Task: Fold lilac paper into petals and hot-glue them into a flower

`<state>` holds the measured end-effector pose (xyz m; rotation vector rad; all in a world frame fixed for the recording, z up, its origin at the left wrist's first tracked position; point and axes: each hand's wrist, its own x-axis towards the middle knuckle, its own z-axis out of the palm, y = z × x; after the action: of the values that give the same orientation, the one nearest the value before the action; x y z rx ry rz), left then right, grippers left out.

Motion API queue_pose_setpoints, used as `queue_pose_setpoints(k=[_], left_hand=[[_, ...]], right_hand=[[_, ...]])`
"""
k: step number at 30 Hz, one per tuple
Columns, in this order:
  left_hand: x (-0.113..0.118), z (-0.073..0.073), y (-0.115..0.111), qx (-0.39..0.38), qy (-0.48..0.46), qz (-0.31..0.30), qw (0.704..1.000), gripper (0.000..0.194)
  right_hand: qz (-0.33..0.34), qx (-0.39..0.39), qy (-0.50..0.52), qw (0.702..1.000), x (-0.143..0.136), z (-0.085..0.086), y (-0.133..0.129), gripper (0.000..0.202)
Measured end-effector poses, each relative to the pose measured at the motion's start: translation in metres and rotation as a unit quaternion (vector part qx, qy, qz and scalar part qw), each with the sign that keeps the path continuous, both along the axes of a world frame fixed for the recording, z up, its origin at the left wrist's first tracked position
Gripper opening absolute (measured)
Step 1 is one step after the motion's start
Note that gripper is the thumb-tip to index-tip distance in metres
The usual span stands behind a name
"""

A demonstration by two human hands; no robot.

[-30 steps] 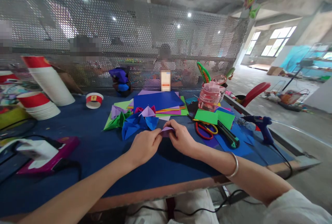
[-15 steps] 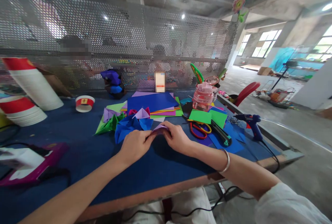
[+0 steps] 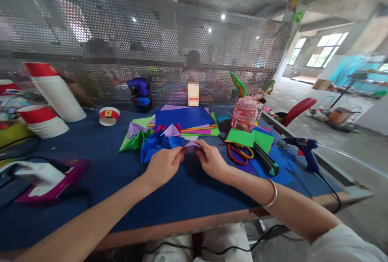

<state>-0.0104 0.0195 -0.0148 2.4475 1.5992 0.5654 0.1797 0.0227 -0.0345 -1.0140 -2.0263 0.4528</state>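
Note:
A small folded piece of purple paper (image 3: 190, 146) is pinched between my two hands, just above the blue tabletop. My left hand (image 3: 163, 165) grips its left end with the fingers closed. At the right end, the thumb and fingers of my right hand (image 3: 211, 158) close on the paper. Just beyond my left hand lie folded paper pieces: blue ones (image 3: 160, 145), a green one (image 3: 141, 140) and a light purple one (image 3: 171, 130). A stack of coloured paper (image 3: 182, 119) with a dark blue sheet on top sits behind them.
On the right are red-and-yellow scissors (image 3: 238, 155), a utility knife (image 3: 266, 159), green paper (image 3: 240, 137), a pink jar (image 3: 244, 113) and a glue gun (image 3: 304, 148) with its cord. Paper cups (image 3: 44, 121) and a magenta box (image 3: 53, 183) stand left. A perforated screen (image 3: 151, 43) rises behind.
The camera view has turned slightly left, so the scene sits further right. Both hands still hold the purple paper, which now looks flatter between them.

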Motion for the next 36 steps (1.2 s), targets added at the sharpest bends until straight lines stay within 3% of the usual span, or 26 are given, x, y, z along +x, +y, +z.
queue_pose_setpoints(k=[10,17,22,28,31,34,36], left_hand=[[-0.001,0.001,-0.004,0.045,0.002,0.002,0.999,0.037],[-0.002,0.004,0.001,0.022,-0.025,0.022,0.999,0.044],[-0.001,0.005,-0.001,0.047,0.002,0.019,0.999,0.051],[0.0,0.006,0.0,0.012,-0.013,0.008,1.0,0.044],[-0.002,0.009,0.003,0.011,-0.04,0.017,0.999,0.046],[-0.003,0.012,0.004,0.016,-0.059,0.024,0.998,0.046],[-0.003,0.013,0.003,0.018,-0.065,0.026,0.997,0.045]], right_hand=[[0.016,-0.019,0.019,1.0,0.002,0.004,-0.005,0.036],[-0.02,-0.068,0.049,0.996,0.003,0.004,0.001,0.032],[-0.01,-0.034,0.02,0.999,0.002,0.006,-0.004,0.036],[-0.01,-0.019,0.005,1.0,-0.002,0.007,-0.01,0.041],[-0.016,-0.013,-0.019,1.0,0.002,0.018,-0.004,0.032],[-0.023,0.05,-0.092,0.994,0.017,0.043,0.001,0.022],[-0.077,0.069,-0.174,0.979,0.038,0.062,0.004,0.022]])
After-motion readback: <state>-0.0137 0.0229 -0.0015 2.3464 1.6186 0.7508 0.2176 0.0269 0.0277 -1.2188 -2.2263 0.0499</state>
